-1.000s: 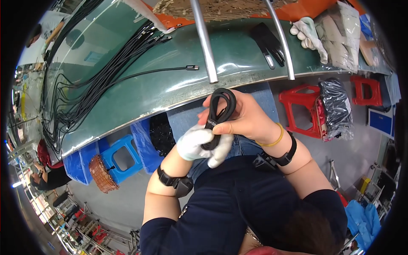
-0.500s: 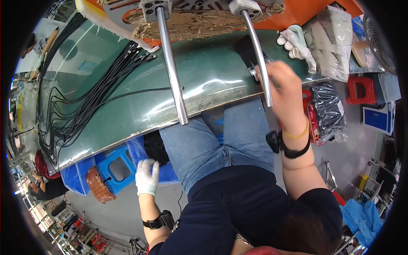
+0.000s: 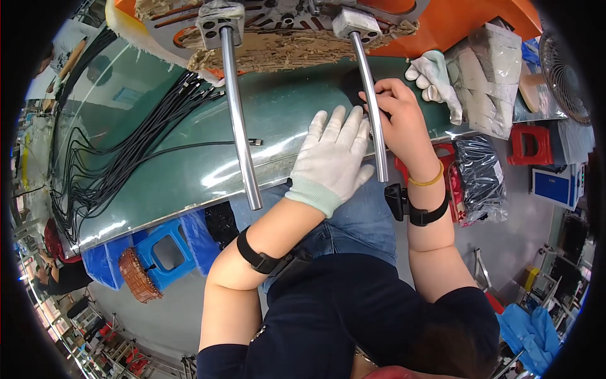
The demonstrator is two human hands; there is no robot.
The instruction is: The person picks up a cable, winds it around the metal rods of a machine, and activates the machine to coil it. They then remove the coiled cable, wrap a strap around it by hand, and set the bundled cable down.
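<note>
Raised from lower left, the gloved left hand [image 3: 331, 158] spreads its fingers; I can't tell whether the right hand [image 3: 403, 123] grips the black strips [image 3: 350, 85], upper centre, best eased past the metal rod [image 3: 379, 151].

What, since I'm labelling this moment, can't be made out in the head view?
All in the head view:
Right hand: the right metal rod and the hand's own back hide whether it holds anything.
Dark item: its full outline is hidden by that rod and hand.
Gloved left hand: its back faces up and hides whatever lies beneath.
Cable ends: too small to tell the plug type.
Orange structure: cut off by the upper edge.
</note>
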